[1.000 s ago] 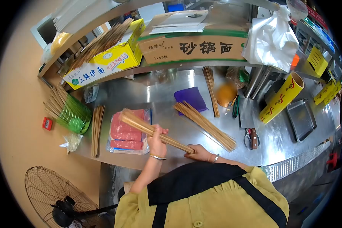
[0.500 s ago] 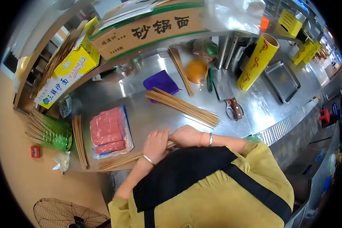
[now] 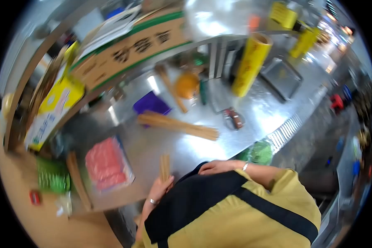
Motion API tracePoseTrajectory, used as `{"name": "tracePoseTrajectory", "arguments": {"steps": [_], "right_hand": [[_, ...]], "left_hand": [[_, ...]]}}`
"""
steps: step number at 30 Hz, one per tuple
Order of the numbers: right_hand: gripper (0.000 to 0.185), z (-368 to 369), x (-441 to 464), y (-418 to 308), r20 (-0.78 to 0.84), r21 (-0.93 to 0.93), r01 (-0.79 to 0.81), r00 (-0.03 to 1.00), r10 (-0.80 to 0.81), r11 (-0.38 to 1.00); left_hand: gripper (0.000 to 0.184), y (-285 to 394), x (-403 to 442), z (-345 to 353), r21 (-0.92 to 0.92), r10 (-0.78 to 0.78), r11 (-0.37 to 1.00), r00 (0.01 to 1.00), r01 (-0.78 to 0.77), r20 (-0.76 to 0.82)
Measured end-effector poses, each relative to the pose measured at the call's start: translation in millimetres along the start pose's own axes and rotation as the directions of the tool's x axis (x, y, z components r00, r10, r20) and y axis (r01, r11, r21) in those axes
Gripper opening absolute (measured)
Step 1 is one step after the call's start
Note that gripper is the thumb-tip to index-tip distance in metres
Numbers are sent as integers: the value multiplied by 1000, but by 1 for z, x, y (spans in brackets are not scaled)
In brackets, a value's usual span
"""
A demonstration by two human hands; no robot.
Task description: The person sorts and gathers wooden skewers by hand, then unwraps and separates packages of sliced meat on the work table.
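Observation:
My left hand (image 3: 160, 188) is closed around a bundle of bamboo skewers (image 3: 165, 166) at the front edge of the steel table, their ends pointing up and away from me. Against the black apron, to the right, lies my right hand (image 3: 217, 166), its fingers stretched out and seemingly holding nothing. A pack of sliced pink meat (image 3: 106, 163) sits to the left of my left hand. Farther in, another skewer bundle (image 3: 182, 126) partly covers a purple cloth-like piece (image 3: 151, 102). The view is blurred.
Brown-handled scissors (image 3: 235, 119) lie near a cleaver (image 3: 219, 97). Behind are an orange bowl (image 3: 187, 86), a tall yellow roll (image 3: 252, 66) and a metal tray (image 3: 281, 80). Skewers (image 3: 78, 180) lie at left, beside a green bag (image 3: 53, 175). A carton (image 3: 132, 49) stands on the shelf.
My hands have parted: the right moved to the apron, while the left keeps the skewers, turned from pointing left to upright. The camera has swung, shifting the table scene leftward.

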State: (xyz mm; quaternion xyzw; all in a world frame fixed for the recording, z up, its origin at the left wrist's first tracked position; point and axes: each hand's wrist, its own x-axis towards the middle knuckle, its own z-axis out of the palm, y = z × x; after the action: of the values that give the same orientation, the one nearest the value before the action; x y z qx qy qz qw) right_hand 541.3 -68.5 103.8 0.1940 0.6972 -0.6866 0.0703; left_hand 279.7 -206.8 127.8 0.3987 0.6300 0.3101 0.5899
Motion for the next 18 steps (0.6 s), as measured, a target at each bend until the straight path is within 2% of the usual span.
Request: {"name": "tracePoseTrajectory", "arguments": {"steps": [1,2,3,7,8,13,14,15,17,18], "right_hand": [[33,8,-6,-13,-21,79,-124,992,126,989],[34,15,6,19,28,-231,193,981,-192,954],[34,22,15,21,30,-250,185,983,-183,950],[33,22,33,5,-19,-190,54,998,-59,980],[33,22,36,4,-19,-186,48,998,-52,981],[32,18,41,7,-12,-180,40,999,-43,983],[32,17,41,9,-9,-174,40,999,-42,984],[32,16,41,10,-8,-171,37,999,-39,985],[31,12,40,13,-7,-163,36,999,-37,986],[31,9,40,15,-4,-157,34,999,-36,987]], "left_hand": [[33,3,0,3,52,14,999,1000,-14,-2],[34,6,-1,11,47,51,998,997,-48,-61],[33,9,-1,16,95,8,995,996,1,-92],[36,-71,46,3,-25,47,999,998,-46,36],[36,-64,58,10,-19,72,997,996,-71,61],[39,-37,67,48,-107,-18,994,984,38,178],[41,-45,79,49,64,27,997,984,-39,176],[38,-47,84,54,25,7,1000,982,-11,188],[24,2,59,73,-119,38,993,971,-10,234],[30,-2,65,78,-154,28,988,972,8,234]]}}
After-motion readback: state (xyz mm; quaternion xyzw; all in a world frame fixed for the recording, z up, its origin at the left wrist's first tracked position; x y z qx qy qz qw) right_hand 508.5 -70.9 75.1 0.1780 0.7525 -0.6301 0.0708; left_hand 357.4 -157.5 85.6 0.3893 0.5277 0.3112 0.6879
